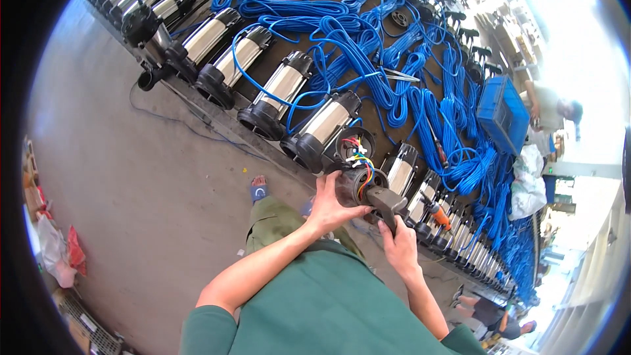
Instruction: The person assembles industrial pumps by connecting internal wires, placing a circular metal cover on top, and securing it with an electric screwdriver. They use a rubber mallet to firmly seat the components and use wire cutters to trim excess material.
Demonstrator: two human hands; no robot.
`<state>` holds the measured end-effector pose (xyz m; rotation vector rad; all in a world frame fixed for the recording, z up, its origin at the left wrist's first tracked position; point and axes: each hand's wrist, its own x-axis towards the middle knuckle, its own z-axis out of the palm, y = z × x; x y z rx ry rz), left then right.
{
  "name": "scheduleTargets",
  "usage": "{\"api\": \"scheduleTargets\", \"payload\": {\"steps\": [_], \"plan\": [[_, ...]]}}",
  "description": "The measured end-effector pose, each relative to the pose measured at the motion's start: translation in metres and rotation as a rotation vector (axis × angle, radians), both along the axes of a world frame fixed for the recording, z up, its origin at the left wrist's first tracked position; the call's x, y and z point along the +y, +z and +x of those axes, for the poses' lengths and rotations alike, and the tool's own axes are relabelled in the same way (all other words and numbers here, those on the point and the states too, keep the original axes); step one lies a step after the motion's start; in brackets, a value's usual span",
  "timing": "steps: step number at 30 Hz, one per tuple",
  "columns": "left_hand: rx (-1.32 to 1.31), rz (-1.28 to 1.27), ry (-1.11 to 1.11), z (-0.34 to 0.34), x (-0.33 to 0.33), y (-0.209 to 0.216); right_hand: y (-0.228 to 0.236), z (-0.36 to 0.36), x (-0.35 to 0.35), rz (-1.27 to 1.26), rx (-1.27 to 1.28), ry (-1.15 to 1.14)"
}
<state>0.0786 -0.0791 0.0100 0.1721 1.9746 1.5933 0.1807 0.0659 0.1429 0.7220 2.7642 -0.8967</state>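
Note:
My left hand has its fingers spread around the side of an open motor housing at the bench edge, thumb stretched toward the right. Coloured wires in red, yellow, green and blue, with white connectors, run from the housing to a round black cap beyond it. In my right hand is a hammer, gripped by its dark handle. Its blocky grey head lies over the near right rim of the housing; I cannot tell whether it touches.
Silver-and-black pumps line the bench edge on both sides. Bundled blue cables cover the bench. An orange-handled power tool lies right, a screwdriver and a blue crate farther off. Other people are at the right.

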Motion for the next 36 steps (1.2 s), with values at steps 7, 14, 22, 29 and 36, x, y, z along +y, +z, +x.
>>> {"api": "scheduleTargets", "payload": {"steps": [7, 14, 22, 29, 36], "plan": [[-0.025, 0.007, 0.015, -0.006, -0.005, 0.008, 0.015, 0.003, -0.009, 0.029, 0.197, -0.033], [-0.09, 0.038, 0.049, -0.004, -0.009, 0.008, 0.005, 0.002, -0.001, -0.366, -0.056, -0.318], [-0.056, 0.011, -0.017, -0.007, -0.009, 0.017, -0.02, 0.005, 0.001, -0.105, -0.016, -0.093], [0.355, -0.08, 0.024, -0.001, 0.0, 0.02, 0.024, -0.028, 0.072, -0.386, -0.061, -0.322], [0.643, 0.074, -0.051, -0.063, 0.017, 0.114, -0.053, -0.121, 0.21, 0.565, -0.069, 0.063]]}}
